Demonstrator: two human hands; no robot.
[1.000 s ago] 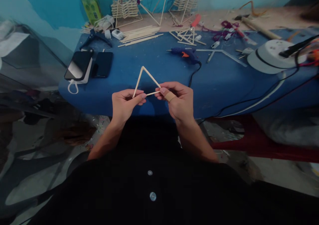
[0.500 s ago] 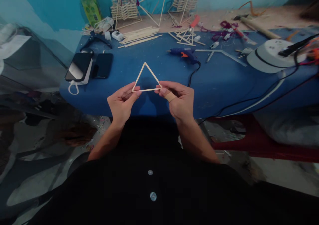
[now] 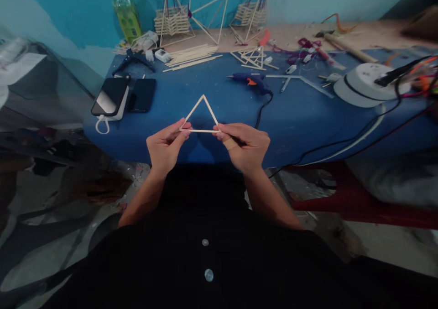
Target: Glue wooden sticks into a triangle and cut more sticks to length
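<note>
Holding a stick triangle [image 3: 200, 131] between both hands, over the near edge of the blue table [image 3: 290, 122], apex pointing away from the wearer. Left hand [image 3: 166, 147] pinches the left corner, thumb against fingers; right hand [image 3: 248, 147], with tape [image 3: 231, 143] on its thumb, pinches the right corner the same way. Both nearly closed, nothing else held. Done as far as visible: three sticks meet at three corners, outline looks closed. Whether the corners are glued firm, can't tell; too small. Glue gun [image 3: 251, 81] lies beyond the right hand, out of either grip. Sticks [image 3: 195, 57] in a loose pile farther back, not assembled. Beside them, small frames [image 3: 251, 58] look already joined; behind, two stick baskets [image 3: 172, 22] [image 3: 251, 14] stand near the wall, seemingly built up in layers.
</note>
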